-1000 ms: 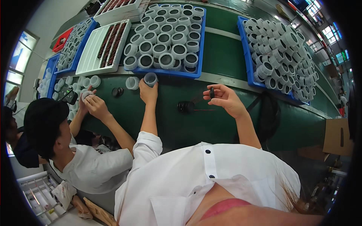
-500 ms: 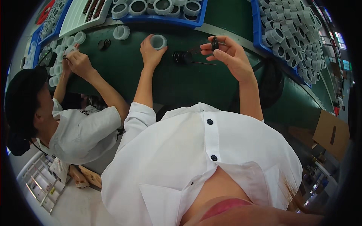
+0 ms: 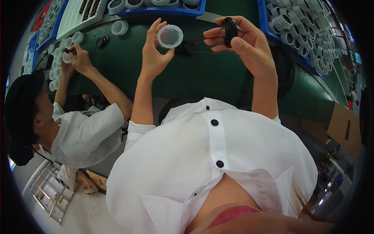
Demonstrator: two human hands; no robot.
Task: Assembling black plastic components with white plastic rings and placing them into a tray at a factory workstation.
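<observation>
The green tabletop (image 3: 183, 84) runs between the two forearms to its near edge by the white shirt (image 3: 175, 156) – open room below both hands. At the far side, a blue tray's (image 3: 159, 13) front wall bounds the space; to the right another blue tray (image 3: 262, 19) does.

The left hand (image 3: 154, 58) pinches a translucent cup (image 3: 170, 36) between thumb and fingers, mouth toward the camera; what is inside is hard to tell. The right hand (image 3: 255, 48) pinches a black disc (image 3: 230, 31) on edge, well apart from the cup. Black parts (image 3: 187, 48) with wires lie between the hands.

Both trays hold cups with dark round centres – the right one heaped. A loose cup (image 3: 119, 27) stands near the far tray.
</observation>
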